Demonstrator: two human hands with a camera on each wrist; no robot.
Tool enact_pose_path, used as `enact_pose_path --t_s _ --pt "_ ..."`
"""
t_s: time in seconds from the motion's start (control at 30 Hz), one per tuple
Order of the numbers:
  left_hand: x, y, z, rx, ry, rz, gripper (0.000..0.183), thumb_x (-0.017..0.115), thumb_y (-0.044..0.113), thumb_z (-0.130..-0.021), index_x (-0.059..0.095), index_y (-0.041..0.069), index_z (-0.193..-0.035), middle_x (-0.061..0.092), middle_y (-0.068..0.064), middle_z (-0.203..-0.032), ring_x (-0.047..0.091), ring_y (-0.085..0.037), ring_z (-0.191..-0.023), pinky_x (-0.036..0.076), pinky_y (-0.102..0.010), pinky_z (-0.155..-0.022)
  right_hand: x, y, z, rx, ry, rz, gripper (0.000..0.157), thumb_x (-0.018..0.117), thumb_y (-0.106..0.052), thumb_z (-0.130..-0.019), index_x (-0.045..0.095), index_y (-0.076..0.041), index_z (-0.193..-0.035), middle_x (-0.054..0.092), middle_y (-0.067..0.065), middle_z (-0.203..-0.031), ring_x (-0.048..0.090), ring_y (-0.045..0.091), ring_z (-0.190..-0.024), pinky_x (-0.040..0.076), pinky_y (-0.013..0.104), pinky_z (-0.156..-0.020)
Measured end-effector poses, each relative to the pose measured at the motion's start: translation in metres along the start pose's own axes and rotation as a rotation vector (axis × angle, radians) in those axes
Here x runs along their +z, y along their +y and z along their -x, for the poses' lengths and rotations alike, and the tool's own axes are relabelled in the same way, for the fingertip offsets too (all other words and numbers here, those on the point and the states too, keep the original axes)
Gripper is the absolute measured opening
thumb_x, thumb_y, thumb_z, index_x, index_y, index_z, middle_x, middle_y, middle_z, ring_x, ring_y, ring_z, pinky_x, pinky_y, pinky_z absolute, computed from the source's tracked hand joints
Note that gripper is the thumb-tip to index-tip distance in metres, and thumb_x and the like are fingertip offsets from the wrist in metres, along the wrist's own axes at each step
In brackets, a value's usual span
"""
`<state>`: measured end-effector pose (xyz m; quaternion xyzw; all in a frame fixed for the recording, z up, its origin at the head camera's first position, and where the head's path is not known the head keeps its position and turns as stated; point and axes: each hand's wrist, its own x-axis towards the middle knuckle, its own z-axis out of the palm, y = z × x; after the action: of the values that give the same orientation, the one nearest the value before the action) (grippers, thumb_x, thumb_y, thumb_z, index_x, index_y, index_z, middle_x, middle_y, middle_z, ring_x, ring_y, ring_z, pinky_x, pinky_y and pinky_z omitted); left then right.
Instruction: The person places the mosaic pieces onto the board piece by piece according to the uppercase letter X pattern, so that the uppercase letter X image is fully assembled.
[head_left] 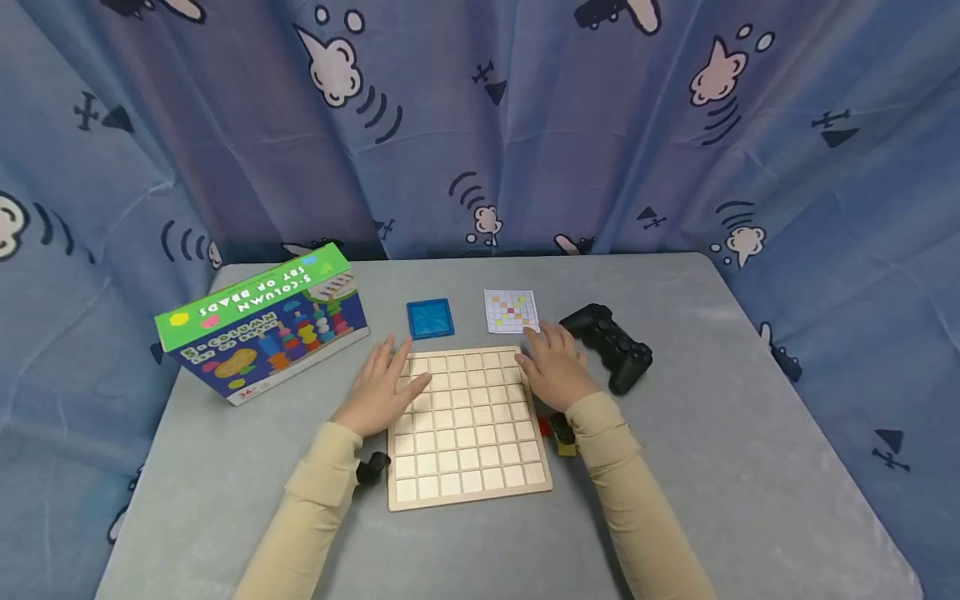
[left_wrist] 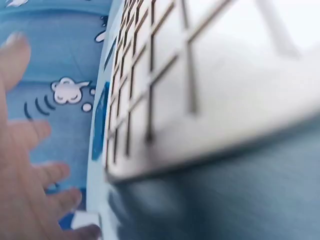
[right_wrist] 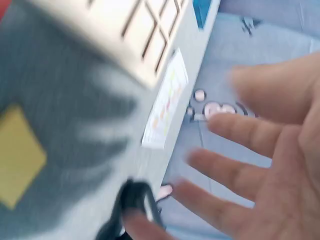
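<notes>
both hands released, held over the sides of a gridded wooden board

nothing is gripped by the left hand (head_left: 377,390); its fingers are spread near the left edge of the wooden board (head_left: 471,433). the right hand (head_left: 557,367) is likewise loosened, its fingers parted by the board's far right corner. the board is laid flat between the two forearms, and its surface is divided into pale square cells. beside its right edge, a red piece (head_left: 543,427) and a yellow piece (head_left: 566,450) are partly hidden by the right arm. beyond the far edge, a blue tray (head_left: 431,318) and a card (head_left: 511,312) printed with a coloured grid are set out. a black game controller (head_left: 611,346) is placed right of the right hand. at the left, a green-topped box (head_left: 262,325) is stood at an angle on the grey table (head_left: 735,467). the scene is backed by a blue patterned curtain (head_left: 555,150).
</notes>
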<state>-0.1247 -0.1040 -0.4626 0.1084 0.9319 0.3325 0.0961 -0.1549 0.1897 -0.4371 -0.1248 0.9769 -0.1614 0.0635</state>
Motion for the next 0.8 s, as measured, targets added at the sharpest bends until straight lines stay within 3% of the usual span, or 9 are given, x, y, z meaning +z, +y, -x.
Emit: enact_pose_path --t_s 0.1,0.23,0.4,0.57,0.8 --pt "0.004 -0.012 0.015 0.017 -0.017 0.060 0.082 0.049 0.058 -0.093 0.016 0.017 -0.155 0.004 -0.016 -0.160 0.001 -0.039 -0.147 0.013 -0.065 -0.113 -0.004 0.012 0.006 -0.022 0.033 -0.007 0.046 0.051 -0.022 -0.100 0.045 0.000 -0.140 0.042 0.026 -0.142 0.041 0.043 -0.129 0.040 0.059 -0.101" --pt "0.011 -0.026 0.030 0.024 0.010 0.074 0.085 0.060 0.055 -0.088 0.022 0.017 -0.154 0.009 -0.016 -0.160 0.004 -0.039 -0.146 0.018 -0.067 -0.110 -0.011 0.027 0.019 0.003 0.026 -0.021 0.039 0.060 -0.015 -0.095 0.055 0.002 -0.130 0.056 0.023 -0.130 0.056 0.038 -0.116 0.048 0.051 -0.094" --pt "0.019 -0.039 0.038 0.035 0.014 0.044 0.089 0.065 0.054 -0.085 0.024 0.016 -0.153 0.012 -0.015 -0.160 0.003 -0.035 -0.147 0.010 -0.063 -0.114 -0.018 0.044 0.040 0.037 -0.037 -0.015 0.032 0.063 -0.007 -0.090 0.059 0.003 -0.120 0.061 0.022 -0.120 0.060 0.036 -0.108 0.050 0.050 -0.090" --pt "0.022 -0.044 0.042 0.062 0.008 0.013 0.089 0.067 0.053 -0.084 0.024 0.016 -0.153 0.011 -0.012 -0.161 0.001 -0.032 -0.148 0.003 -0.057 -0.117 -0.022 0.059 0.063 0.086 -0.091 -0.015 0.033 0.062 -0.002 -0.088 0.058 0.005 -0.121 0.058 0.025 -0.121 0.057 0.040 -0.109 0.048 0.054 -0.091" --pt "0.024 -0.046 0.040 0.071 0.022 0.010 0.089 0.067 0.053 -0.084 0.025 0.016 -0.153 0.011 -0.012 -0.161 0.001 -0.032 -0.148 0.003 -0.057 -0.117 -0.019 0.070 0.088 0.134 -0.159 -0.034 0.042 0.070 -0.009 -0.084 0.059 0.001 -0.122 0.056 0.028 -0.123 0.055 0.043 -0.109 0.046 0.056 -0.091"
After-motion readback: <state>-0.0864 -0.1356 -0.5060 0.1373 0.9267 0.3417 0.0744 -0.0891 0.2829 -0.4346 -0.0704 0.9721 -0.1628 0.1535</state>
